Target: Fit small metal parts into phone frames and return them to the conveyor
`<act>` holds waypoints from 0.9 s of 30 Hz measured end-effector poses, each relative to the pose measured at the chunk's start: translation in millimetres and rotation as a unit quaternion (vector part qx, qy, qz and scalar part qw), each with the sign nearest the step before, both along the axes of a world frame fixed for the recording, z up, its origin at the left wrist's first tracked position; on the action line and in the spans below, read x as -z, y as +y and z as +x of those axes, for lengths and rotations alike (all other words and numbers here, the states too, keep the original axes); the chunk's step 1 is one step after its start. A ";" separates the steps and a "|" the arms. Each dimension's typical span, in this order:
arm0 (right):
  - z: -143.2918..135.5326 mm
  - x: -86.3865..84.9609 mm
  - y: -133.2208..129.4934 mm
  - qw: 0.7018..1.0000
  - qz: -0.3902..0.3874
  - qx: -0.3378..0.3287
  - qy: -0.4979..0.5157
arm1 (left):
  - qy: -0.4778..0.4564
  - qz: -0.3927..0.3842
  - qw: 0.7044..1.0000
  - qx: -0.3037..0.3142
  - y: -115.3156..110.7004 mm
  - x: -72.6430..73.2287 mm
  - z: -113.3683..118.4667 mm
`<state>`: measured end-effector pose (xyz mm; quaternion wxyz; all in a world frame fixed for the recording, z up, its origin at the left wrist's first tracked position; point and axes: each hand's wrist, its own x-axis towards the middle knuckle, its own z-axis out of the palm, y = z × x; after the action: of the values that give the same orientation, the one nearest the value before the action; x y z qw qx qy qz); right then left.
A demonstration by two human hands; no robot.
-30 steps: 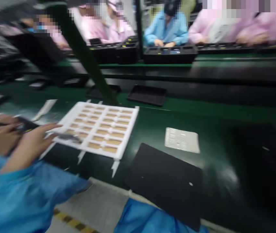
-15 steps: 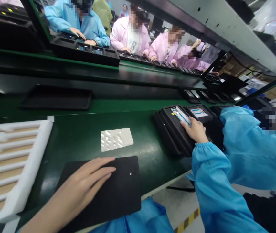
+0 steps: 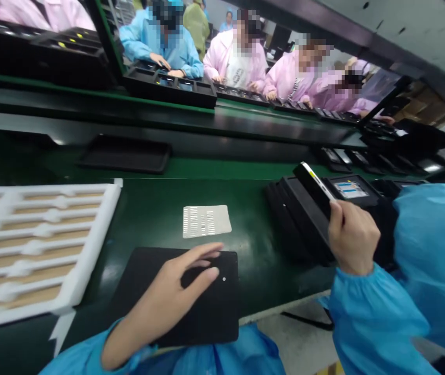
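Note:
My right hand (image 3: 353, 237) grips one end of a phone (image 3: 311, 182), a slim dark slab with a pale edge, tilted up above a stack of black trays (image 3: 295, 224). My left hand (image 3: 175, 286) hovers over or rests on a black mat (image 3: 210, 323) at the bench's front edge; which of the two I cannot tell. Its fingers are apart with nothing in them. Just beyond the mat lies a pale sheet (image 3: 220, 219) with rows of small shiny strips.
A white foam rack (image 3: 99, 224) with a tan base stands at left. Behind it lies a shallow black tray (image 3: 124, 156). Another black tray (image 3: 367, 190) holds a device at right, near a co-worker's blue sleeve (image 3: 437, 234). Several people work across the line.
My right hand has closed on the phone and lifted it out of the top tray, tilting it. My left hand has turned, its thumb now showing. The view has shifted left.

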<state>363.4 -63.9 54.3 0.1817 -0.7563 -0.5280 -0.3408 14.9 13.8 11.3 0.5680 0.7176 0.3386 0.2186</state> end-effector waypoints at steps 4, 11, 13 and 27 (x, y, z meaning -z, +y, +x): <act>-111.1 8.8 2.7 0.966 0.036 -0.250 0.049 | -0.211 -0.225 0.950 -0.046 -22.5 -12.8 40.2; -170.4 39.8 24.0 0.912 -0.046 -0.384 0.137 | -0.290 -0.364 0.851 -0.242 3.0 -1.3 57.5; -132.3 37.4 17.5 0.932 -0.019 -0.325 0.161 | -0.244 -0.315 0.885 -0.241 22.0 10.4 48.9; -25.8 9.0 21.6 0.996 0.015 -0.023 0.080 | 0.050 0.075 0.994 0.064 61.8 37.7 25.2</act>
<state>337.6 -42.3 45.3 0.2425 -0.7662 -0.5238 -0.2826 40.1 75.6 -26.4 0.5078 0.7885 0.3024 0.1705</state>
